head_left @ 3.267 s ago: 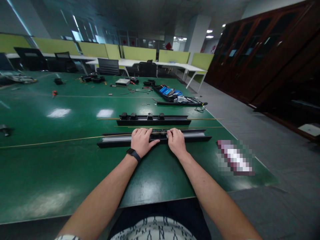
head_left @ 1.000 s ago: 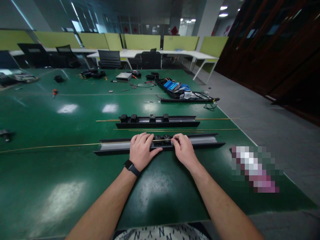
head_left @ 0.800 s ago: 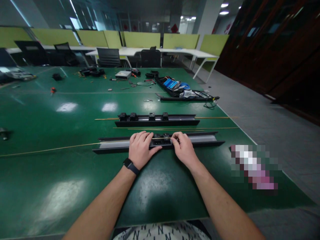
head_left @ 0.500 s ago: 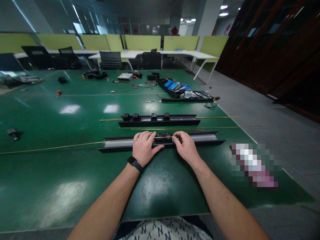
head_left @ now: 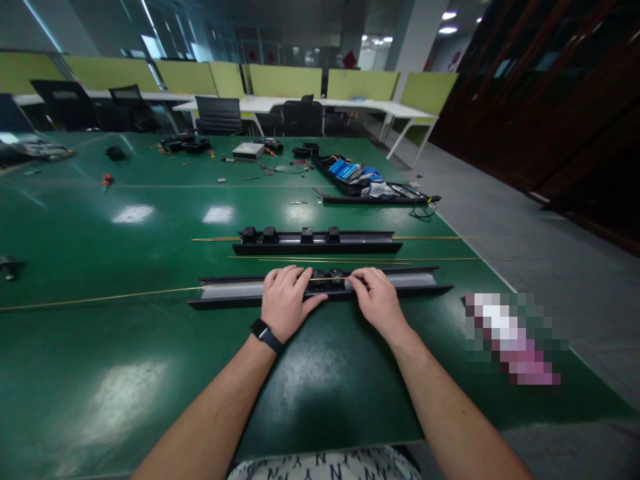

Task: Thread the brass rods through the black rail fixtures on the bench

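Note:
A long black channel (head_left: 240, 302) with a pale inner floor lies crosswise in front of me. Small black blocks (head_left: 336, 277) sit inside it between my hands. Along the channel and out to the left runs a thin brass rod (head_left: 125, 296), crossing over the blocks. My left hand (head_left: 287, 300) grips the channel left of the blocks, fingers draped over it and thumb along the near wall; what lies under the palm is hidden. Just right of the blocks, my right hand (head_left: 375, 297) pinches the rod between thumb and fingertips.
Behind lies a second black channel (head_left: 320, 249) with several black blocks and brass rods. Loose brass rods (head_left: 325, 259) lie between the channels. Farther back are a black tray of blue packets (head_left: 345, 171), a white box (head_left: 249, 151) and tools. A blurred pinkish item (head_left: 515, 340) lies right.
My right hand has shifted slightly right along the rod, its fingers still pinched. The left hand stays on the channel. The view has turned a little.

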Demonstrator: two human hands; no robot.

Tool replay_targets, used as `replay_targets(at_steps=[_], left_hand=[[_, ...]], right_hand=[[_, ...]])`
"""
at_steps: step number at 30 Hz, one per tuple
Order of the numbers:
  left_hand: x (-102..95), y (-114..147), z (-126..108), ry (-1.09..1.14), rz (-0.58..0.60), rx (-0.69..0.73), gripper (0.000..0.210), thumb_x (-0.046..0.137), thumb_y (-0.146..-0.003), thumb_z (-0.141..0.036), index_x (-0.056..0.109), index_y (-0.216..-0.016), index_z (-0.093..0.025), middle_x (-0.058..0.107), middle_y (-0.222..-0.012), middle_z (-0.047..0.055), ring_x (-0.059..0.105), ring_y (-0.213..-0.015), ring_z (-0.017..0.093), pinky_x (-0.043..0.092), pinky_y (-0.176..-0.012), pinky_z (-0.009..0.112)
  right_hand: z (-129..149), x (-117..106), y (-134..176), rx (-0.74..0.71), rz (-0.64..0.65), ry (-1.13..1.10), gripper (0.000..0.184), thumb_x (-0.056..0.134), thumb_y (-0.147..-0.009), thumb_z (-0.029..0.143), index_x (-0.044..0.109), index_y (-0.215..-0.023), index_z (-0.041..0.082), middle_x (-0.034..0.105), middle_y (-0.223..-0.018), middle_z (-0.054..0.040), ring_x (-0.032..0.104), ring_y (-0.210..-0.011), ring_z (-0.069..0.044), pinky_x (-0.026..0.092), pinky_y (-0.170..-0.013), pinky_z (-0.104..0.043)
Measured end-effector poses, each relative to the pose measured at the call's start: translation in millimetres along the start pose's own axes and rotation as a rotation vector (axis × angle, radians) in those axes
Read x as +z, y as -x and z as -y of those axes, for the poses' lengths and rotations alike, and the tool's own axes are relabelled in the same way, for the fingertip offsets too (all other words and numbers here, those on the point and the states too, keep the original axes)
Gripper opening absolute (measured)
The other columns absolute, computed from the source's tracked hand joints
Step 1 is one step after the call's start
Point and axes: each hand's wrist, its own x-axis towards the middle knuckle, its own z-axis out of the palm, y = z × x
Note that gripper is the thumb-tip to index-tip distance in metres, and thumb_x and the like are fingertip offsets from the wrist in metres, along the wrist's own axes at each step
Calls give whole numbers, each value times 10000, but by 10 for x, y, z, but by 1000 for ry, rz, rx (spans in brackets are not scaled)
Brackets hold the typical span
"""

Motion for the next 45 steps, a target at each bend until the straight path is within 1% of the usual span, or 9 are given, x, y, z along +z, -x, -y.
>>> replay_targets(at_steps=[9,14,19,29,36,40,42,45], left_hand=[[6,8,-3,-2,-15,1,535,673,-898,-605,677,-1258,-210,727,-1241,130,626,-1216,316,379,-1048,492],[2,5,-7,-11,-18,8,536,670,-900,-607,673,-1251,-202,731,-1232,122,630,-1212,311,377,-1042,489],[10,8,-3,-3,-22,4,535,669,-900,-610,673,-1252,-207,733,-1228,125,626,-1220,314,374,-1047,490],[9,2,6,1,-22,5,539,673,-897,-609,674,-1258,-209,731,-1233,129,627,-1218,315,381,-1046,490],[5,3,-1,-2,-22,3,532,696,-884,-597,680,-1248,-209,735,-1228,120,630,-1215,313,382,-1049,489],[18,3,6,4,-24,-1,524,694,-886,-596,680,-1250,-220,734,-1226,121,628,-1221,319,386,-1044,491],[16,-1,4,1,-28,2,518,686,-890,-600,683,-1243,-221,736,-1220,124,630,-1215,321,388,-1037,490],[1,-8,-7,-6,-28,5,518,680,-895,-599,683,-1242,-214,737,-1216,126,632,-1206,319,389,-1031,488]], right_hand=[[-138,-226,6,38,-13,84,210,601,-959,395,689,-845,241,732,-897,-57,616,-892,-244,468,-841,-398],[-120,-174,5,5,-18,73,230,611,-963,439,743,-1008,256,755,-1005,-59,623,-988,-253,467,-922,-421],[-134,-150,-9,-3,-8,102,266,584,-984,441,763,-891,268,759,-933,-48,610,-942,-242,460,-898,-413],[-293,-347,-35,43,-1,146,255,622,-951,448,782,-872,266,750,-911,-49,594,-945,-259,456,-878,-429],[-347,-409,-32,77,7,124,294,614,-939,493,782,-852,269,753,-906,-61,596,-953,-273,460,-867,-436],[-390,-439,-31,85,-2,138,268,634,-925,478,771,-835,266,755,-903,-52,599,-937,-267,458,-866,-432],[-362,-435,-24,72,-20,160,251,632,-929,460,763,-844,263,761,-929,-53,600,-959,-269,448,-887,-437],[-254,-382,-3,22,-63,201,223,636,-941,451,770,-959,273,771,-1021,-47,589,-1051,-276,409,-939,-451]])
